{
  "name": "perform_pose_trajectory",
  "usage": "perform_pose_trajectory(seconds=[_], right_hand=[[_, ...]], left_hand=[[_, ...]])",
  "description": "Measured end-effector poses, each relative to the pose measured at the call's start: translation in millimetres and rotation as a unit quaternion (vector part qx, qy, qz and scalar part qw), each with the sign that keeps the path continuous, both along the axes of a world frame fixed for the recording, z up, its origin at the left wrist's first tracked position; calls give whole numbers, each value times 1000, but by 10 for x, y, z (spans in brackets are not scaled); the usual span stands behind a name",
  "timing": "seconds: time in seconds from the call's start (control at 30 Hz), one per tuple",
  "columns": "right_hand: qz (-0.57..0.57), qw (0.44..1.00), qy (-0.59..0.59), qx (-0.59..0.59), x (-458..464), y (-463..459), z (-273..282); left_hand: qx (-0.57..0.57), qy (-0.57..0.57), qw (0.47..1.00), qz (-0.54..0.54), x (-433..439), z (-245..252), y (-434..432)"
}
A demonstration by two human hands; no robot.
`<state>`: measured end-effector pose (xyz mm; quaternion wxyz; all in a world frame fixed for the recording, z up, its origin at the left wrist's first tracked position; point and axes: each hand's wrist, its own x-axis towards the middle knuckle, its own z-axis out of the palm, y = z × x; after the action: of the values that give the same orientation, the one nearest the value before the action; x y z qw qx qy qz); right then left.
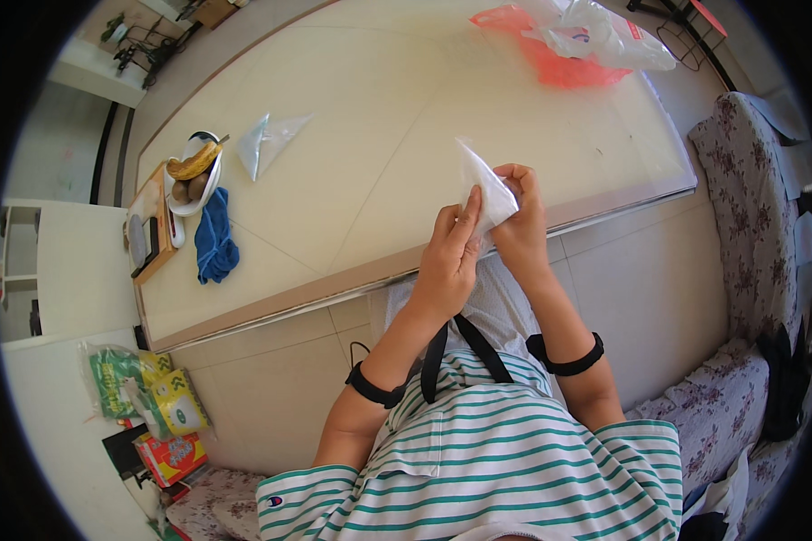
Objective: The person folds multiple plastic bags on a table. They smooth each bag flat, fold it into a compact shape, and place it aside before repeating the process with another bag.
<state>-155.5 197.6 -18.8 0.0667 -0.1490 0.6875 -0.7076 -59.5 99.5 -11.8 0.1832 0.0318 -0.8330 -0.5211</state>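
Note:
Above the table's near edge, my left hand (455,253) grips a white, translucent plastic bag folded into a triangle (488,193), its thumb and fingers on the lower left side. My right hand (522,220) holds the same folded bag from the right, fingers curled behind its edge. The bag's tip points up and away from me. Further left on the table lie two clear plastic triangles (268,143), one bluish, touching or overlapping. Red and white plastic bags (575,47) lie loosely heaped at the far right of the table.
On the left of the table (352,115) stand a white bowl (188,203) with a banana and brown round fruit, a wooden tray (164,250) and a crumpled blue cloth (215,240). Packaged goods (176,402) sit at lower left. A floral-covered sofa (744,223) runs along the right.

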Motion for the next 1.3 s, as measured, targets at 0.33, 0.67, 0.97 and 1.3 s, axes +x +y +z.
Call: perform_pose_trajectory(seconds=[0.33, 0.67, 0.97, 1.3], right_hand=[[229, 952, 63, 192, -253, 318, 434], [349, 932, 84, 52, -294, 304, 586], [401, 906, -93, 97, -311, 472, 426], [346, 887, 207, 224, -268, 450, 554]], left_hand=[[-262, 75, 959, 76, 114, 457, -556], [31, -253, 957, -139, 22, 526, -647], [98, -236, 959, -120, 56, 379, -678], [79, -230, 960, -141, 26, 351, -614]])
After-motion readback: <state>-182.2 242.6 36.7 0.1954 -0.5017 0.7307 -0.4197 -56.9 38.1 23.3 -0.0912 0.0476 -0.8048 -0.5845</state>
